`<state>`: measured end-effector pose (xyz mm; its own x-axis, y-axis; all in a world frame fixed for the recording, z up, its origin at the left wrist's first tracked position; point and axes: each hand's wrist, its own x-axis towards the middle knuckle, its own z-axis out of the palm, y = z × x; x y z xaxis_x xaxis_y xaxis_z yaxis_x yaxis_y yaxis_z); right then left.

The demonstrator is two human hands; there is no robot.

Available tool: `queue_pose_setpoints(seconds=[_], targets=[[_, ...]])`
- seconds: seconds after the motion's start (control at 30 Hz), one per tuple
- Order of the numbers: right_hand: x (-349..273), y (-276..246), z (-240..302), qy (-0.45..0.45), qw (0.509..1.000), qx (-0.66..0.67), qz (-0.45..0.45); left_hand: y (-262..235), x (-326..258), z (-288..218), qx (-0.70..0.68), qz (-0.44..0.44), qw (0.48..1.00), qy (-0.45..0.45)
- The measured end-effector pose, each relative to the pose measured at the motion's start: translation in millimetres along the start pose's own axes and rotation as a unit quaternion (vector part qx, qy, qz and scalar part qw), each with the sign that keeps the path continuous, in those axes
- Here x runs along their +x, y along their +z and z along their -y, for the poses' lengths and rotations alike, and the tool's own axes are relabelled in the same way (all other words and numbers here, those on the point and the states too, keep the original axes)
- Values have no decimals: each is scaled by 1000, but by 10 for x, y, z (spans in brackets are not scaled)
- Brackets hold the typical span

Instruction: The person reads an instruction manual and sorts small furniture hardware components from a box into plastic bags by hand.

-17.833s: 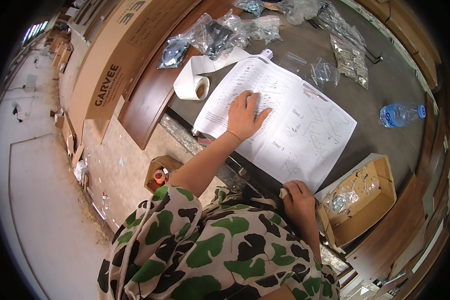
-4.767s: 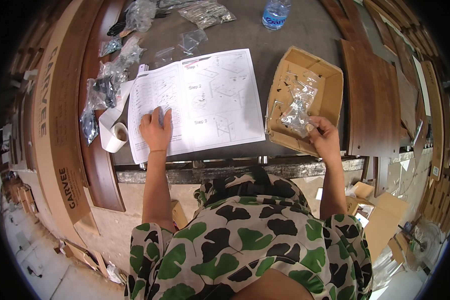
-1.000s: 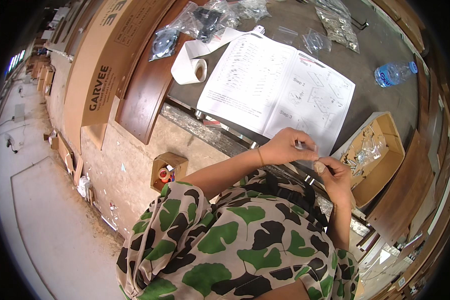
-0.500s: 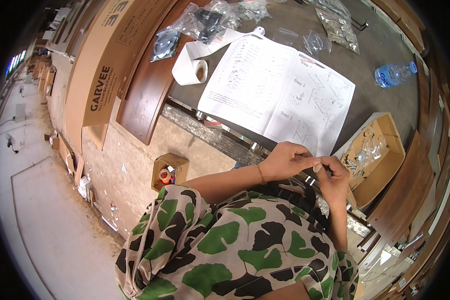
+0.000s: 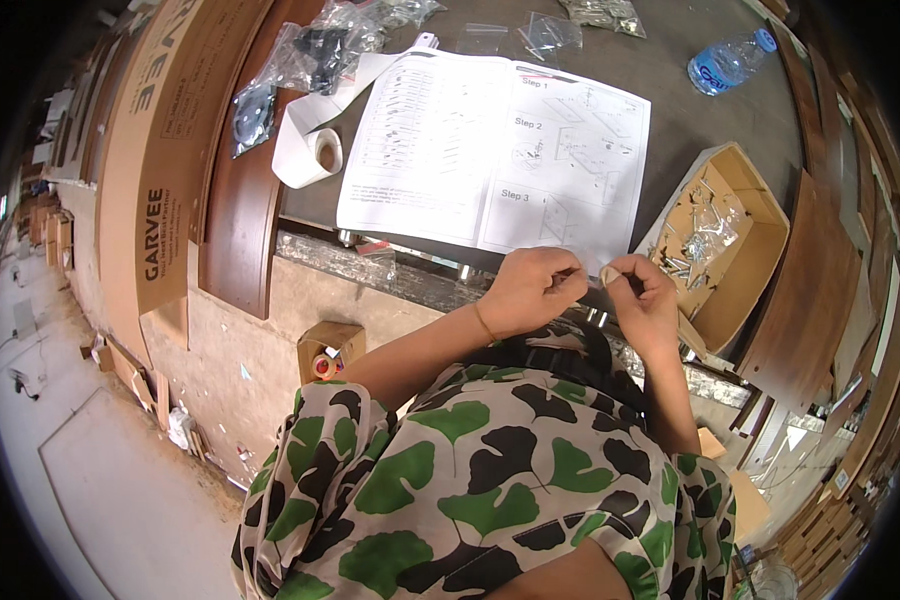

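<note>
My left hand (image 5: 532, 290) and my right hand (image 5: 648, 302) meet at the near edge of the table, just below the open instruction sheet (image 5: 490, 140). Both pinch a small pale item (image 5: 606, 272) between fingertips; it is too small to tell what it is. An open cardboard box (image 5: 760, 262) with a clear bag of screws and loose hardware stands right of my right hand.
A paper roll (image 5: 310, 155) and several plastic bags of parts (image 5: 310, 55) lie at the table's left. A water bottle (image 5: 725, 62) lies at the far right. A long cardboard carton (image 5: 155, 170) and a dark wooden panel (image 5: 238, 200) lean at the left. A small carton (image 5: 327, 350) sits below.
My left hand has left the instruction sheet and my right hand has left the box. Over the last second they have stayed together at the table's edge, fingers working the small item.
</note>
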<state>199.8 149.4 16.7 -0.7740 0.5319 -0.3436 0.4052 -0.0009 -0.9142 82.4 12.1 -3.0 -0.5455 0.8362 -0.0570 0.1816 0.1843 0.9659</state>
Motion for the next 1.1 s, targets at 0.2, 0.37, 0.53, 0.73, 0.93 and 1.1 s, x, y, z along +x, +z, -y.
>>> queue_pose_setpoints(seconds=[0.2,0.37,0.53,0.73,0.93,1.1], targets=[[-37,40,-46,-82,990,-118,-9,36,27,-62,101,4,993,55],[-28,-15,-29,-206,955,-210,21,51,3,-90,109,67,988,87],[-70,-60,-75,-144,972,-187,-6,82,-4,-141,171,74,976,113],[-175,-91,-44,-82,993,-87,-24,65,-60,-256,263,23,942,208],[-206,-44,-14,-16,998,-54,3,243,-77,-40,271,-55,916,289],[-175,-33,-10,-27,993,-117,18,233,-118,-32,185,-47,955,229]])
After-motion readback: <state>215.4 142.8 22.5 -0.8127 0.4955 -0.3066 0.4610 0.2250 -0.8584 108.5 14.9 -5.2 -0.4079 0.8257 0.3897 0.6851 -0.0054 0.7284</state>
